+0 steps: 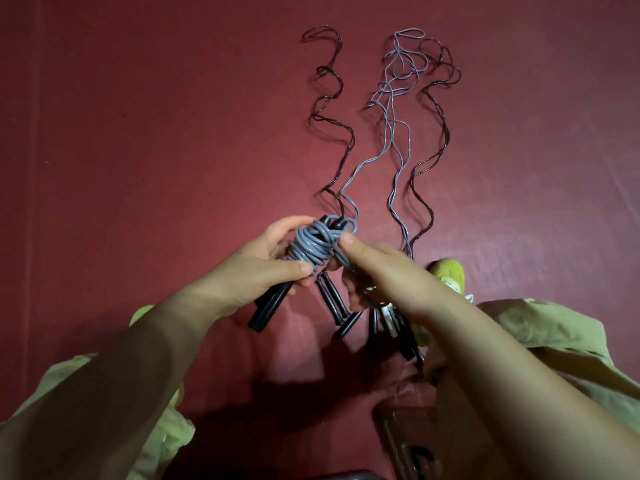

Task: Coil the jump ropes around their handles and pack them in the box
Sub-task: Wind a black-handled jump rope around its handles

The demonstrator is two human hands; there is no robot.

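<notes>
My left hand (256,261) grips a pair of black handles (268,308) with a grey rope coil (311,245) wound around their upper part. My right hand (377,271) pinches the end of that grey rope beside the coil. Below my hands, more black handles (332,303) lie on the dark red floor (156,150). Their ropes stretch away uncoiled: a dark rope (332,109) on the left, a grey rope (394,109) in the middle, another dark rope (440,109) on the right. A clear plastic box (408,434) sits at the bottom, partly behind my right arm.
A yellow-green shoe (448,275) shows just right of my right hand. Pale green cloth (554,327) covers the lower right and lower left corners. More handles (391,323) bunch under my right wrist.
</notes>
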